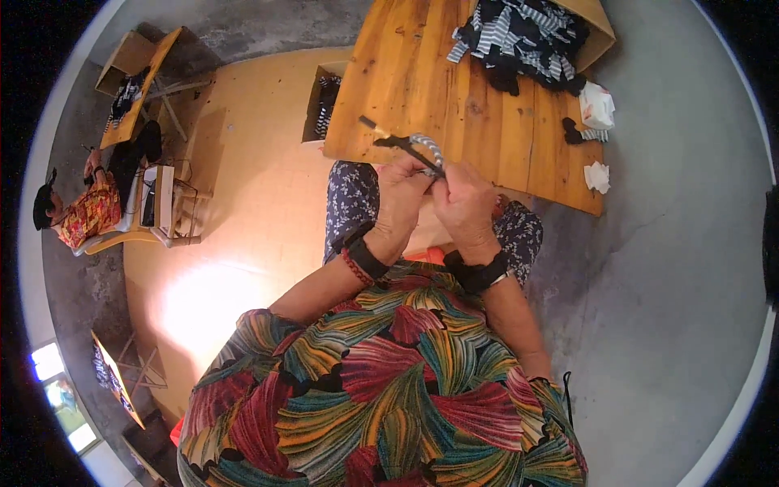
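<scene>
My left hand (399,195) and my right hand (466,201) meet in front of me, just off the near edge of the wooden table (406,73). Both have their fingers closed on a small knit piece (428,144) with grey-and-white stripes and a black end. A thin rod-like tool (369,122) with a dark tip sticks up from among the fingers, slanting to the upper left. Which hand grips the rod, I cannot tell. Dark bands circle both wrists, and a red bead bracelet sits on the left one.
A heap of black and striped knit pieces (527,40) spills from a cardboard box (598,32) at the table's far right. Near it lie a white packet (596,105), a single knit piece (586,132) and crumpled tissue (597,177). Left, another box (312,122) stands; a person (89,207) sits farther off.
</scene>
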`<state>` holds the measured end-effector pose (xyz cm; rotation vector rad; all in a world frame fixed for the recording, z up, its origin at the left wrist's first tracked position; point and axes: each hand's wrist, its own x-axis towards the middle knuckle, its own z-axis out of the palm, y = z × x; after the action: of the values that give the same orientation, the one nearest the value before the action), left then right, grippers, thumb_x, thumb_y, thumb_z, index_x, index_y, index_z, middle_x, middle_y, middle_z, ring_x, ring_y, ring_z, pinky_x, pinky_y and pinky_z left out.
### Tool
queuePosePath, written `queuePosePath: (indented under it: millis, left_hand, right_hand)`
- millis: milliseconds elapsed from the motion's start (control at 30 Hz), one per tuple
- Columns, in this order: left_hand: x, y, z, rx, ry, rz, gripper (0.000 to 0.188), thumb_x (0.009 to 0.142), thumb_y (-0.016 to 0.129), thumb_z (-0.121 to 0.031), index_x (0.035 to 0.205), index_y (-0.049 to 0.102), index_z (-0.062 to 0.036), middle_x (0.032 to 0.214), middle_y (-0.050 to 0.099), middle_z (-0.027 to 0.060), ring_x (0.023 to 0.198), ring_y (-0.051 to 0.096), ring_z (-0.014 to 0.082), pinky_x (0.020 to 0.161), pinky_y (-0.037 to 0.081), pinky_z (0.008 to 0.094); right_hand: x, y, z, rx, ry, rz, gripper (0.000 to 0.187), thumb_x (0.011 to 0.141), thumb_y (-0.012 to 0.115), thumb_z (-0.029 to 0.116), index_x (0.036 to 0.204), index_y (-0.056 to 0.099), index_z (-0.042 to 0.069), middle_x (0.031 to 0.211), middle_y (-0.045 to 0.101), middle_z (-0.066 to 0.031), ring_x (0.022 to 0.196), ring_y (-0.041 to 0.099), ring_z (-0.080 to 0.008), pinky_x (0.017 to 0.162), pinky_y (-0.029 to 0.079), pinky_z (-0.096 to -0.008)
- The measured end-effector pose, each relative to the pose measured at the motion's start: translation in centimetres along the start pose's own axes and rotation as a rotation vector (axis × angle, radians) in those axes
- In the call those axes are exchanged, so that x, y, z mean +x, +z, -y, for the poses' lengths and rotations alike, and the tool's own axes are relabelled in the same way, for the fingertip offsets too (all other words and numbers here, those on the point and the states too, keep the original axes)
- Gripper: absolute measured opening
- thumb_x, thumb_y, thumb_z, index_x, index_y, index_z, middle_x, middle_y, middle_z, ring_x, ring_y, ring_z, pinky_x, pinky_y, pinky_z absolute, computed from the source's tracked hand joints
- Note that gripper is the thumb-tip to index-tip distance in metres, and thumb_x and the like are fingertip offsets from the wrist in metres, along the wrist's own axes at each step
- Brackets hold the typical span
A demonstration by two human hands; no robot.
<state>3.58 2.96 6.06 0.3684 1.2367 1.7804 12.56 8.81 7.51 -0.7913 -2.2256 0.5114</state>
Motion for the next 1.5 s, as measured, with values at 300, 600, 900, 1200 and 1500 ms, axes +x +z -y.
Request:
queuePosePath:
  millis: [300, 600, 900, 1200, 1500]
  left_hand:
    - [0.5, -0.6, 0.2, -0.163, -0.294, 0.08, 0.007, 0.076, 0.057, -0.004, 0.083, 0.058, -0.0011, 0.062, 0.055, 0.0029, 0.045, 0.05, 0.0118, 0.038, 0.033, 0.0214]
    - [0.1, -3.5, -0.7, 0.097, -0.457, 0.526, 0.015, 0.071, 0.062, -0.007, 0.082, 0.059, 0.0021, 0.063, 0.055, 0.0032, 0.046, 0.048, 0.0128, 0.041, 0.036, 0.0228]
    - [-0.2, -3.1, -2.3, -0.143, -0.29, 0.324, 0.011, 0.073, 0.059, 0.0, 0.082, 0.061, 0.0035, 0.086, 0.063, 0.0113, 0.075, 0.059, 0.0188, 0.071, 0.048, 0.0285]
    - [1.3, -1.9, -1.0, -0.229, -0.073, 0.147, 0.009, 0.075, 0.059, -0.001, 0.07, 0.053, -0.0041, 0.067, 0.057, 0.0063, 0.053, 0.052, 0.0124, 0.043, 0.041, 0.0249]
    - [3.6, -2.8, -0.6, -0.443, -0.201, 0.462, 0.005, 0.078, 0.059, -0.007, 0.081, 0.054, -0.0065, 0.069, 0.057, 0.0083, 0.048, 0.046, 0.013, 0.041, 0.037, 0.0246]
  right_hand:
    - [-1.4, 1.4, -2.3, 0.74, 0.509, -0.024, 0.01, 0.07, 0.044, 0.002, 0.066, 0.051, -0.004, 0.05, 0.043, -0.0011, 0.052, 0.04, -0.0062, 0.045, 0.035, -0.0265]
    - [-2.7, 0.3, -2.5, 0.844, 0.558, 0.203, 0.01, 0.074, 0.046, 0.002, 0.072, 0.054, -0.002, 0.057, 0.047, 0.0011, 0.048, 0.041, -0.0053, 0.042, 0.033, -0.023]
    - [-2.1, -1.9, -1.3, 1.792, 1.012, 0.61, 0.006, 0.08, 0.047, 0.01, 0.083, 0.049, 0.005, 0.055, 0.038, 0.0023, 0.039, 0.031, -0.0055, 0.041, 0.026, -0.0196]
    - [0.0, -0.8, -1.3, 0.854, 0.563, 0.3, 0.014, 0.081, 0.054, 0.015, 0.074, 0.053, 0.004, 0.054, 0.043, -0.0026, 0.048, 0.041, -0.0096, 0.044, 0.032, -0.0258]
    - [1.1, 0.0, -1.7, 0.066, -0.003, -0.005, 0.013, 0.077, 0.053, 0.011, 0.07, 0.048, 0.001, 0.062, 0.049, -0.0177, 0.058, 0.05, -0.0351, 0.051, 0.04, -0.0396]
